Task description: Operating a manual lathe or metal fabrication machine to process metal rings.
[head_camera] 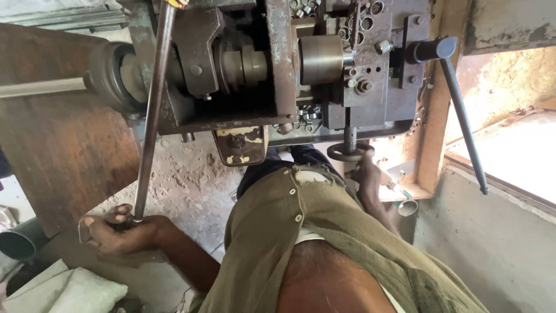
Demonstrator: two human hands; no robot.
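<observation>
My left hand (119, 232) is closed around the lower end of a long steel lever rod (152, 110) that rises up past the front of a worn, greasy lathe-like machine (278, 64). My right hand (364, 171) grips a small round black handwheel (347, 152) under the machine's right side. A shiny metal cylinder (320, 59) sits in the middle of the machine, with several small metal rings (310, 113) scattered around it. My olive-green shirt fills the bottom middle.
A second long lever with a dark round hub (463, 116) slopes down at the right, beside a bright window opening (515, 156). A dark pipe end (20, 240) and pale sacks (63, 290) lie at the lower left. The floor is dusty concrete.
</observation>
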